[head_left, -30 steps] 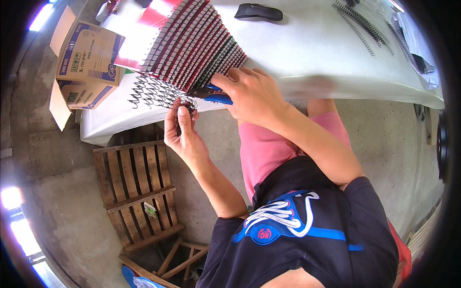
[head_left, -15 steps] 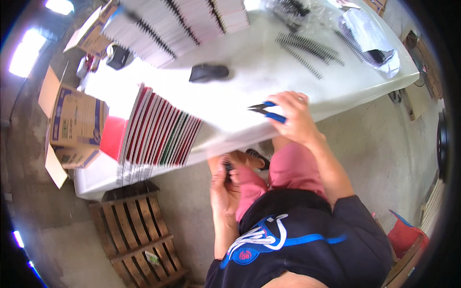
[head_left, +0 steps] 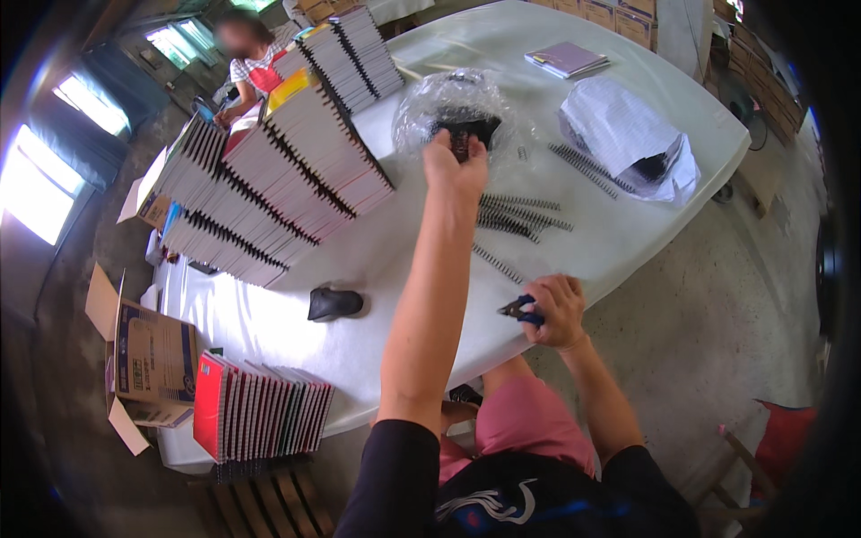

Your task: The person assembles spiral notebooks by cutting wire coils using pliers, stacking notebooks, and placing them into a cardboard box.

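Observation:
My left hand (head_left: 455, 166) reaches far over the table, its fingers closed around black spiral binding coils (head_left: 461, 145) at the mouth of a clear plastic bag (head_left: 414, 121). More black coils sit in the bag, partly hidden by my fingers. At the table's near edge, my right hand (head_left: 558, 312) grips small pliers (head_left: 520, 310) with blue handles, jaws pointing left. Between both hands lie several loose black coils (head_left: 511, 218) on the white-covered table (head_left: 395, 242).
Tall stacks of coil-bound notebooks (head_left: 296, 170) rise at the left. Red-covered notebooks (head_left: 260, 408) stand at the near left corner, by an open carton (head_left: 152, 354). A black object (head_left: 335, 303) lies mid-table; a white sack (head_left: 619, 134) sits right. Another person (head_left: 256, 72) is behind the stacks.
My left hand has gone from my lap, where it held something dark, out to the plastic bag. My right hand has lowered slightly, and the pliers' handles have closed together. The view has shifted.

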`<state>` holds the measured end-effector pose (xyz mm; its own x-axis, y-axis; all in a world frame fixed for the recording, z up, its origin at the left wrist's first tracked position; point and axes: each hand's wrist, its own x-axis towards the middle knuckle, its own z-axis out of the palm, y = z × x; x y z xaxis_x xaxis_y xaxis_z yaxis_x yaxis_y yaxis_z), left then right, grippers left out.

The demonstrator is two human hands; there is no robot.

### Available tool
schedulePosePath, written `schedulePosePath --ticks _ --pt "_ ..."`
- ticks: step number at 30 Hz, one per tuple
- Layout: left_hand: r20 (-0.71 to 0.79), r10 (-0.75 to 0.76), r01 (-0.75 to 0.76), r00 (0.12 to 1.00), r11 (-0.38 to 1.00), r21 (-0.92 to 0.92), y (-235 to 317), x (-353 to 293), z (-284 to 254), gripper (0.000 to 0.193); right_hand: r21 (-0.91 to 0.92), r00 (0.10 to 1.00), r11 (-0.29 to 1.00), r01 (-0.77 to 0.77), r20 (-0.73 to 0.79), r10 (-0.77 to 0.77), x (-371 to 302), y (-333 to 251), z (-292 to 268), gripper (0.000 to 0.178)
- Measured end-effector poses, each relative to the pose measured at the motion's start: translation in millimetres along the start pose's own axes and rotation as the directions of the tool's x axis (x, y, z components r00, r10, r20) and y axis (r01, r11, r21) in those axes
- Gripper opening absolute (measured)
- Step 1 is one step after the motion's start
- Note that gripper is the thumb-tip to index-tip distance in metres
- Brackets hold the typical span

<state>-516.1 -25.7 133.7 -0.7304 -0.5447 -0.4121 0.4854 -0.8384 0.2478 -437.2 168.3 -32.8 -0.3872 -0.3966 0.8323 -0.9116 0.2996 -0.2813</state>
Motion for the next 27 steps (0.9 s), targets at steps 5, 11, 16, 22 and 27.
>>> schedulePosePath --ticks 5,11,16,22,27 --pt "0.147 -0.132 0.112 0.980 0.985 0.133 8 -20 33 0.058 0.012 0.999 1.000 -0.017 0.035 0.016 0 6 -2 0.031" --pt "0.800 -0.176 -0.168 0.573 0.931 0.325 45 -156 -50 0.063 -0.006 0.997 1.000 -0.021 0.074 0.021 -6 -1 2 0.034" --pt "0.788 -0.604 -0.333 0.121 0.723 0.605 103 -278 -192 0.036 0.007 0.990 0.994 -0.106 0.099 0.105 -9 -2 2 0.034" --pt "0.124 0.315 -0.160 0.941 0.091 0.983 172 -370 -340 0.033 0.393 0.886 0.824 -0.407 0.388 0.253 28 -124 13 0.040" --pt "0.288 0.898 -0.585 0.332 -0.043 0.810 206 -349 -305 0.034 0.473 0.815 0.881 0.000 0.511 -0.274 29 -257 23 0.048"
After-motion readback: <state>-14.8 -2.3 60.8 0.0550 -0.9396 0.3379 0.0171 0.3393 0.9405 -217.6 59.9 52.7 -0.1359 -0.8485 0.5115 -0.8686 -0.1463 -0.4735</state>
